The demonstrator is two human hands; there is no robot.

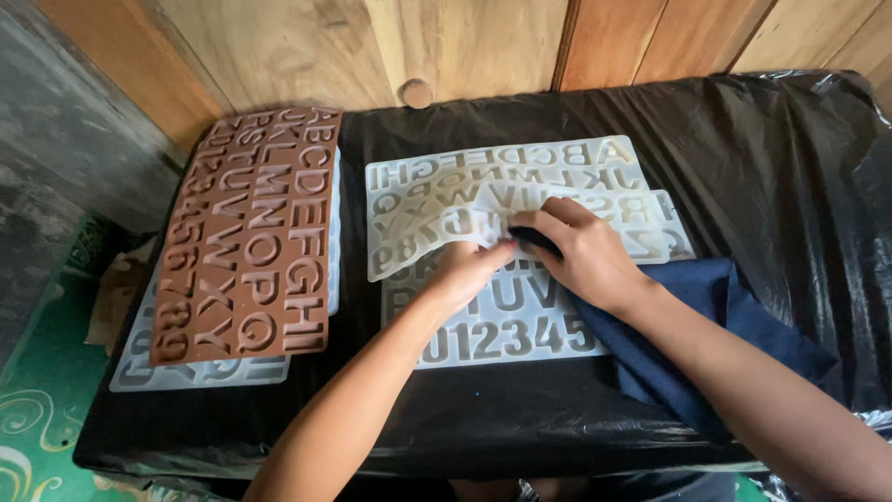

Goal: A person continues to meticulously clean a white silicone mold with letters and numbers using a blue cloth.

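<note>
Translucent silicone mould, pinched by left hand; right hand, gripping dark cloth at 3 o'clock, might buckle it

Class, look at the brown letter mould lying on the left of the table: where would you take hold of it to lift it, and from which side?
Probably the brown mould is best taken by its near short edge, from the front. That edge lies over the translucent mould beneath, so fingers could slide under it. It is thin and looks floppy, so both hands at the near corners seem wiser.

Wooden plank wall; green floor
</note>
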